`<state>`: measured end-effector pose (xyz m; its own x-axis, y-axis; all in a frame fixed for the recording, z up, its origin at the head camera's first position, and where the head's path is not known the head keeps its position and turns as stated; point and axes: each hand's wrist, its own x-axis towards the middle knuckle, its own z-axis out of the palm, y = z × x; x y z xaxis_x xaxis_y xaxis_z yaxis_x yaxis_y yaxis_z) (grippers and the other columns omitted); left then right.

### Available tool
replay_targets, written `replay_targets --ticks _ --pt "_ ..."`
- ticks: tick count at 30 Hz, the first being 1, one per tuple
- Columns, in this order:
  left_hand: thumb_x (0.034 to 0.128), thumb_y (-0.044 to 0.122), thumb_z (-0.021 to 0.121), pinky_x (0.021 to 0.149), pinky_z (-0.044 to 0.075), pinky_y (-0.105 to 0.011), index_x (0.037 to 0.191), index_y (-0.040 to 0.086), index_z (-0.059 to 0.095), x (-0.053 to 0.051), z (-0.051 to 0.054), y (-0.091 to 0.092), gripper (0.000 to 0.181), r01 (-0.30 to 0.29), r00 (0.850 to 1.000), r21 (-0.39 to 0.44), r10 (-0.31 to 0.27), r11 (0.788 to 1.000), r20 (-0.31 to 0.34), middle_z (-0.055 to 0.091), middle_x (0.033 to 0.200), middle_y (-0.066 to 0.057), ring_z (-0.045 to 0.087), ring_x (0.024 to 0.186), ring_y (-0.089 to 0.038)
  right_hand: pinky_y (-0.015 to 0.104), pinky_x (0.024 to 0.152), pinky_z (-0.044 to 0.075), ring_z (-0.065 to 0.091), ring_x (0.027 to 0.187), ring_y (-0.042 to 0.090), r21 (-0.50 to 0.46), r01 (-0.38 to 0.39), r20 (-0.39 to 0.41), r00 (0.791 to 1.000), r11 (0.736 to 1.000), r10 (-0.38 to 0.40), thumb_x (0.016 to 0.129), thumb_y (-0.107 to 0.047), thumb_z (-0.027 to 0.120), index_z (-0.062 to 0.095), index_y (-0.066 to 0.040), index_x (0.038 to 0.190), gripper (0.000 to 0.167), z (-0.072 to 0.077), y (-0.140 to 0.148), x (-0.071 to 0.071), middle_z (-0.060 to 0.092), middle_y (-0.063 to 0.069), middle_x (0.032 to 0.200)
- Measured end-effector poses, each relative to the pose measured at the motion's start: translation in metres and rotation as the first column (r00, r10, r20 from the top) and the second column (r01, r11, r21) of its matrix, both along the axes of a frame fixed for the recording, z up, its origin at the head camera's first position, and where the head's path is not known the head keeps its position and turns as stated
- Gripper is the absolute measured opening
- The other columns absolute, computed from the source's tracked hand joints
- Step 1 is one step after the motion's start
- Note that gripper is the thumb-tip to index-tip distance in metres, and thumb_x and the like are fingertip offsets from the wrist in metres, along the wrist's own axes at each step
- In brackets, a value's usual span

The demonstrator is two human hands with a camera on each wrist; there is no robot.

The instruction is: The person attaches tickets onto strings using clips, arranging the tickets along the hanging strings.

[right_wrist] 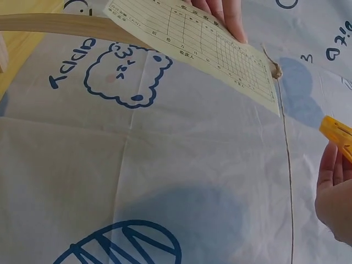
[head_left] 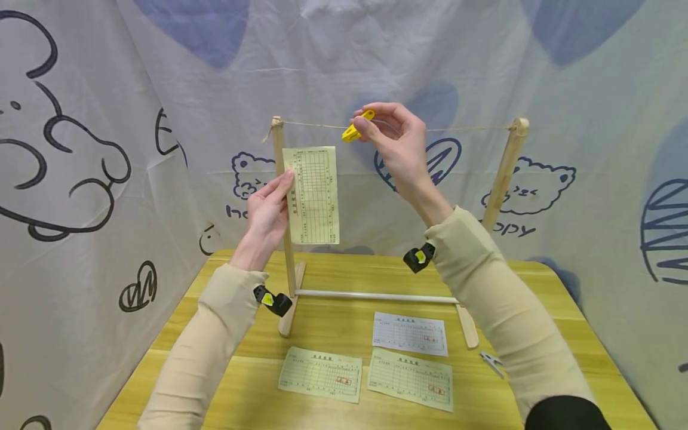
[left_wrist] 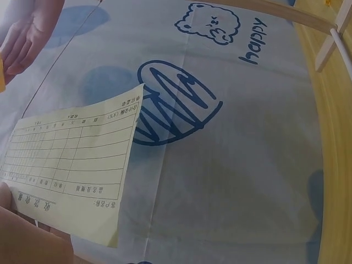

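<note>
Left hand point(head_left: 267, 209), grip pinching a pale-yellow rectangular paper form point(head_left: 314, 200) (held upright), below the thin beige twine line point(right_wrist: 289, 165). Right hand point(head_left: 402, 146), grip clamped on a yellow plastic clothespin point(head_left: 357, 126) near that line. Three printed paper slips point(head_left: 410, 379) on yellow wood-grain counter point(head_left: 258, 340) below it.

Around the far, left and right sides we see a pale cloth backdrop point(head_left: 333, 65) printed with soft blue patches point(head_left: 580, 27). On it we make out a left bear drawing point(head_left: 249, 173), a right bear drawing point(head_left: 537, 191) with "happy" lettering point(head_left: 513, 229) beneath, a large cartoon outline point(head_left: 64, 155) at left above a small scribbled heart point(head_left: 138, 286), and a striped shape point(head_left: 669, 233) at right. Below, we find a yellow wood-grain table point(head_left: 333, 325) with rounded far corners.
</note>
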<state>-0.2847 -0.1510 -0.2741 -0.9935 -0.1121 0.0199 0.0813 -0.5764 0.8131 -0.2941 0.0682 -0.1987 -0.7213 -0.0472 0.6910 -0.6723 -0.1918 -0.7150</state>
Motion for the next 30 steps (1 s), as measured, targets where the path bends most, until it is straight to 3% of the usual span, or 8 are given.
replay_targets --ticks 6,13,24,30 --pt "0.0901 0.017 0.075 0.085 0.058 -0.020 0.098 0.014 0.075 -0.003 0.001 -0.001 0.009 -0.015 1.000 -0.006 0.015 1.000 -0.013 0.076 0.098 0.000 0.071 0.088 -0.011 0.025 0.076 0.058 0.070 0.087 0.012 0.017 0.001 0.000 1.000 1.000 -0.001 0.091 0.001 0.070 0.064 0.006 0.113 0.024 0.006 -0.010 -0.007 0.074 -0.005 0.099" --pt "0.0897 0.015 0.076 0.077 0.057 -0.019 0.093 0.014 0.077 -0.008 0.000 0.002 0.003 -0.040 0.999 -0.010 0.040 0.999 -0.023 0.076 0.092 0.001 0.069 0.081 -0.009 0.025 0.072 0.057 0.069 0.084 0.012 0.060 0.037 0.002 0.999 0.998 -0.037 0.090 -0.001 0.072 0.066 0.003 0.109 0.020 0.014 -0.020 -0.013 0.076 0.007 0.102" --pt "0.0898 0.014 0.075 0.079 0.058 -0.019 0.094 0.013 0.077 -0.011 0.003 0.006 0.004 -0.039 0.998 0.005 0.039 0.999 -0.048 0.076 0.093 0.000 0.070 0.082 -0.010 0.024 0.063 0.055 0.066 0.076 0.017 0.128 0.099 -0.036 0.995 0.987 -0.095 0.091 -0.005 0.073 0.065 0.007 0.110 0.025 0.028 -0.034 -0.025 0.074 0.014 0.097" --pt "0.0892 0.016 0.076 0.077 0.057 -0.019 0.093 0.014 0.077 -0.012 0.006 0.006 0.004 -0.039 0.998 -0.007 0.039 0.999 -0.044 0.076 0.091 0.001 0.069 0.081 -0.009 0.023 0.061 0.054 0.063 0.068 0.008 0.180 0.140 -0.025 0.990 0.974 -0.137 0.091 -0.010 0.075 0.067 0.004 0.110 0.025 0.033 -0.038 -0.029 0.074 0.014 0.096"
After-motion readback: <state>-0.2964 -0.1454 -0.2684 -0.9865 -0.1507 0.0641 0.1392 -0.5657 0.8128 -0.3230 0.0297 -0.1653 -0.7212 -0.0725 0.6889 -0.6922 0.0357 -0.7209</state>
